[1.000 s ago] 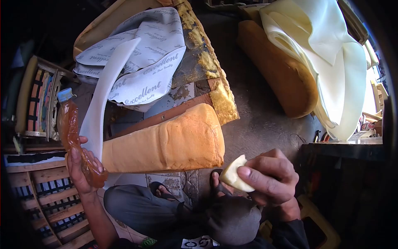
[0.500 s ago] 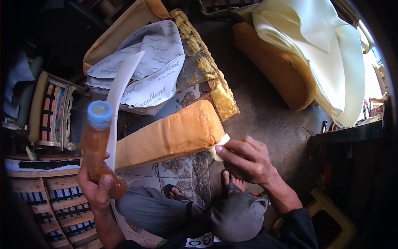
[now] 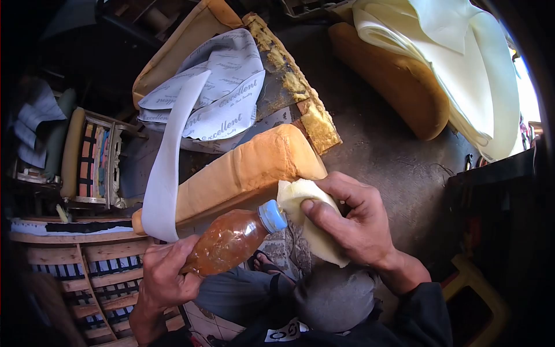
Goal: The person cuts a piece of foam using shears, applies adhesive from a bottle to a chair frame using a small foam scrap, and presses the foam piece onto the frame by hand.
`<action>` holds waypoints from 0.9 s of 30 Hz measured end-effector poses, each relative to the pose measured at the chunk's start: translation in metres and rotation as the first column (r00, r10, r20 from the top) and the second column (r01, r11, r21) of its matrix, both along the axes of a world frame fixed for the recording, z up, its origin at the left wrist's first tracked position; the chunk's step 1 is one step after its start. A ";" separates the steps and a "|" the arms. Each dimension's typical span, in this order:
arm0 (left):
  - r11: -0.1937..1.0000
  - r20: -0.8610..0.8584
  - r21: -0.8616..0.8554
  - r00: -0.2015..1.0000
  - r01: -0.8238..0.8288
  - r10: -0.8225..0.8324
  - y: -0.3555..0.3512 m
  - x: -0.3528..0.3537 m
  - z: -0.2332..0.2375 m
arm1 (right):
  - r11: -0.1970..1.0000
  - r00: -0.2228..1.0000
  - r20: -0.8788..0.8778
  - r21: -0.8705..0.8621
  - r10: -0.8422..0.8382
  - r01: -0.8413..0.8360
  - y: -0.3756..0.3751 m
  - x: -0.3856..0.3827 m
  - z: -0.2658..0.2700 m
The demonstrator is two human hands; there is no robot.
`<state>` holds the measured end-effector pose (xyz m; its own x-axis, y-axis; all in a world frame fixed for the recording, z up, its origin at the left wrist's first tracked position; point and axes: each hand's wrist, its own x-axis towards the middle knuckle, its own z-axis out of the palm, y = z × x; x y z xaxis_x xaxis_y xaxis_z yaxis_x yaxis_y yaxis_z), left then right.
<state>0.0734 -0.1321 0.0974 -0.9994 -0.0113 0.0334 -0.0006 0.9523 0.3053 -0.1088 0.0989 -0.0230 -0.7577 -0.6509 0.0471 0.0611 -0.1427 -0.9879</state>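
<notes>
My left hand (image 3: pixel 167 272) is wrapped round the base of a clear plastic bottle (image 3: pixel 222 243) of amber liquid. The bottle lies tilted, its blue cap pointing right at a cream foam piece (image 3: pixel 312 222). That foam is pinched between thumb and fingers of my right hand (image 3: pixel 361 225), its upper edge overlapping the near end of a tan block-shaped cushion (image 3: pixel 243 168). Across the cushion's left part hangs a long white strip (image 3: pixel 165 179), its lower end close by my left hand.
Printed white fabric (image 3: pixel 228 92) lies folded beyond the cushion, beside a worn yellow foam edge (image 3: pixel 321 130). At upper right, cream foam sheets (image 3: pixel 480 87) rest against a brown curved cushion (image 3: pixel 399 81). Slatted wooden frames (image 3: pixel 92 272) stand at left.
My left hand has brought the bottle down and right, tipping it from upright towards the foam. My right hand has turned, showing more of the foam piece.
</notes>
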 end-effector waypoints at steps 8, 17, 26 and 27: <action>0.993 0.028 -0.110 0.999 0.033 -0.030 0.012 0.000 0.008 | 0.991 0.984 0.131 -0.082 0.118 -0.107 0.001 0.006 -0.005; 0.944 -0.076 -0.281 0.985 -0.171 0.156 0.018 0.007 0.005 | 0.852 0.949 -0.114 -0.418 0.293 -0.313 0.026 -0.017 -0.010; 0.865 -0.283 0.030 0.825 -0.501 0.489 -0.001 0.047 -0.001 | 0.973 0.318 -0.919 -0.210 -0.231 0.099 -0.005 -0.067 -0.036; 0.863 -0.278 0.028 0.826 -0.504 0.491 0.000 0.047 -0.001 | 0.973 0.325 -0.918 -0.208 -0.229 0.098 -0.006 -0.070 -0.041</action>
